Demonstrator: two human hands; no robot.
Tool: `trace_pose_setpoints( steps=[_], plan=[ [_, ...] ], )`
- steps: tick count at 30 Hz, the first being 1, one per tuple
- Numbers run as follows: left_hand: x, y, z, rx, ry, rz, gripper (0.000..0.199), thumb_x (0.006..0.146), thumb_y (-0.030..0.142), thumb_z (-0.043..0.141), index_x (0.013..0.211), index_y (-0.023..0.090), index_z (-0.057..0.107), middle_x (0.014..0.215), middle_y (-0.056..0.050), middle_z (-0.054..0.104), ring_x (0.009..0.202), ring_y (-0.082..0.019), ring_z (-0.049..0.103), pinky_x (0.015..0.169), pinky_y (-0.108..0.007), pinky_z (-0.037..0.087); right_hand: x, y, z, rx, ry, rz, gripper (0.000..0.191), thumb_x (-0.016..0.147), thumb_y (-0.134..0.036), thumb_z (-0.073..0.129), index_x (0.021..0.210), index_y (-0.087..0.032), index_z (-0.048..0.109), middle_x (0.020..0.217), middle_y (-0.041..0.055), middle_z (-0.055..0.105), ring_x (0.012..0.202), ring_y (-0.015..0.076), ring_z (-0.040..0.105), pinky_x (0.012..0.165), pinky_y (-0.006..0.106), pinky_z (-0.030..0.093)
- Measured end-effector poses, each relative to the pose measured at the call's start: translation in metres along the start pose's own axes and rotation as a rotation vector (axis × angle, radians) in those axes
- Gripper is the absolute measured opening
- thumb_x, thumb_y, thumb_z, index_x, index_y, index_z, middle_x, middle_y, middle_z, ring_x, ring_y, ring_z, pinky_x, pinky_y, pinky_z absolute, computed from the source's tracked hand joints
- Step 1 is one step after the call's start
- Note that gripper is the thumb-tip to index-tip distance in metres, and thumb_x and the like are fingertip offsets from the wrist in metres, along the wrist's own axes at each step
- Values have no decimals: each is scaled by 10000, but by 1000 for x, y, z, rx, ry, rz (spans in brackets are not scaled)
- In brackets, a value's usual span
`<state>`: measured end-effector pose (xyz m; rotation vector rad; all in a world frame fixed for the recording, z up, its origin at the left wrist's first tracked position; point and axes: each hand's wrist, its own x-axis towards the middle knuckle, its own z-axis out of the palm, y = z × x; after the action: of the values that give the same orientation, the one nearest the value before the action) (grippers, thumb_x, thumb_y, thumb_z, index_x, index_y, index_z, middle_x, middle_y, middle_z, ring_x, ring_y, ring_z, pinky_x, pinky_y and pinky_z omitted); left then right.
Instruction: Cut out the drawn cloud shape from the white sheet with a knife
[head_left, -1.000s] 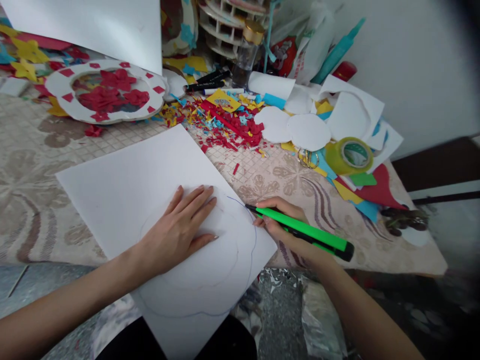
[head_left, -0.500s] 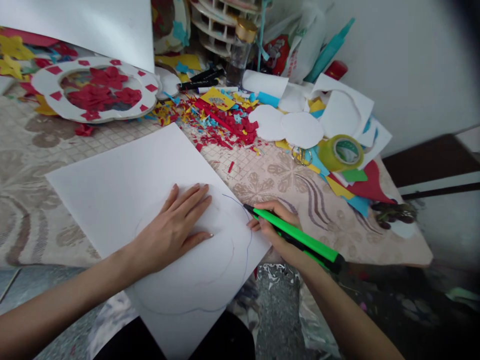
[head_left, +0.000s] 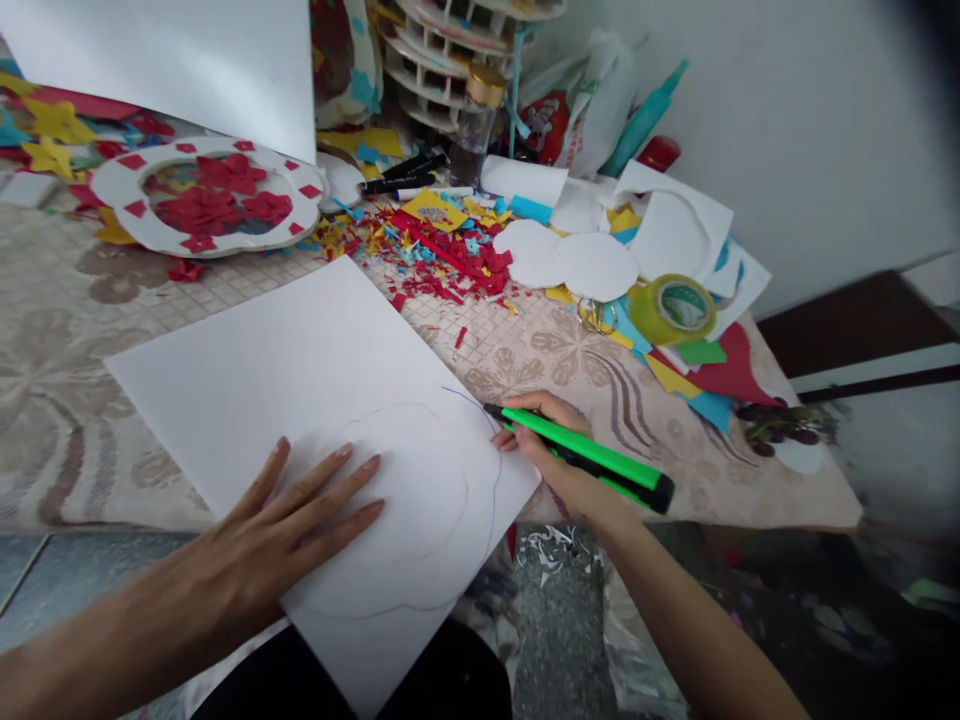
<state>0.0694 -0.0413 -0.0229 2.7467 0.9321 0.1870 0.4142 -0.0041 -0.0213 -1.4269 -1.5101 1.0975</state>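
Observation:
A large white sheet [head_left: 247, 370] lies slanted over the table's front edge, one corner hanging over my lap. Wavy blue and faint pencil outlines curve across it. My left hand [head_left: 300, 530] rests palm down on the sheet's left part, fingers spread, holding nothing. With my right hand [head_left: 551, 440] I grip a green and black utility knife [head_left: 585, 445] near its front end. Its dark tip meets the sheet at the blue line by the right edge; the blade itself is too small to make out.
Paper scraps [head_left: 450, 262] lie beyond the sheet. A scalloped white frame [head_left: 304, 210] holding red paper flowers sits back left. White paper cutouts [head_left: 596, 265], a yellow tape roll [head_left: 675, 308] and a bottle [head_left: 471, 130] stand or lie at the back and right.
My left hand has slid left and toward me across the sheet, uncovering more of the faint inner outline. My right hand and the knife have barely shifted; the view has moved slightly.

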Motion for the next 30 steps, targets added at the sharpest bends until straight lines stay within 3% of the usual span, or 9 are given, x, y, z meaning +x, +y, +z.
trace_pose_setpoints(
  steps=[2, 5, 12, 19, 22, 24, 26, 28, 30],
  plan=[
    [1, 2, 5, 5, -60, 66, 828, 805, 21, 454, 1536, 373, 292, 1572, -1, 365, 1452, -271, 350, 1210, -569, 210, 5, -1, -4, 11, -48, 28, 211, 900, -319, 625, 1083, -215, 615, 817, 18, 736, 761, 168, 734, 706, 301, 603],
    [3, 14, 15, 20, -44, 111, 835, 797, -4, 427, 1549, 327, 277, 1594, -39, 310, 1471, -289, 305, 1203, -607, 159, 13, -3, -10, 22, -124, 36, 207, 915, -331, 623, 1081, -208, 617, 835, 16, 737, 776, 157, 736, 722, 288, 596],
    [15, 49, 30, 110, 38, 216, 787, 757, -45, 452, 1481, 262, 429, 1579, -57, 355, 1516, -273, 179, 1210, -605, -14, 35, -20, -16, -74, -276, -130, 202, 918, -333, 625, 1052, -184, 645, 846, 34, 733, 802, 158, 727, 728, 273, 579],
    [48, 78, 53, 137, 138, 140, 493, 976, 327, 523, 1451, 209, 471, 1578, -110, 355, 1495, -367, 207, 1174, -642, -152, 97, -11, 6, 61, -451, -192, 225, 903, -321, 618, 1074, -175, 609, 841, 19, 713, 788, 133, 727, 729, 252, 595],
    [64, 90, 57, 160, 164, 57, 493, 961, 325, 556, 1428, 179, 490, 1559, -140, 377, 1429, -414, 342, 1132, -687, -185, 120, -5, 16, 96, -477, -229, 207, 900, -317, 617, 1057, -182, 605, 858, 11, 708, 785, 122, 723, 735, 253, 603],
    [67, 93, 52, 140, 136, 34, 579, 906, 309, 646, 1440, 171, 469, 1562, -155, 360, 1404, -429, 379, 1134, -728, -106, 128, -2, 20, 111, -512, -233, 204, 899, -316, 618, 1054, -185, 599, 849, 5, 704, 781, 118, 719, 722, 247, 605],
    [64, 87, 39, 57, 53, 72, 745, 818, 324, 749, 1467, 155, 425, 1566, -173, 337, 1415, -430, 361, 1152, -733, 98, 130, 0, 20, 112, -536, -224, 207, 906, -320, 613, 1063, -186, 598, 860, 4, 701, 791, 113, 717, 722, 239, 603],
    [59, 73, 22, -49, -50, 126, 834, 773, 313, 786, 1482, 123, 390, 1560, -177, 346, 1439, -378, 346, 1156, -620, 306, 129, 2, 19, 115, -541, -214, 213, 918, -328, 604, 1075, -184, 599, 906, 11, 696, 812, 107, 717, 735, 232, 600],
    [61, 51, 5, -97, -53, 124, 695, 833, 221, 717, 1455, 113, 426, 1531, -153, 414, 1430, -287, 391, 1172, -479, 362, 127, 4, 18, 123, -534, -211, 226, 915, -335, 613, 1077, -176, 604, 944, 23, 695, 823, 108, 719, 739, 227, 600]
  ],
)
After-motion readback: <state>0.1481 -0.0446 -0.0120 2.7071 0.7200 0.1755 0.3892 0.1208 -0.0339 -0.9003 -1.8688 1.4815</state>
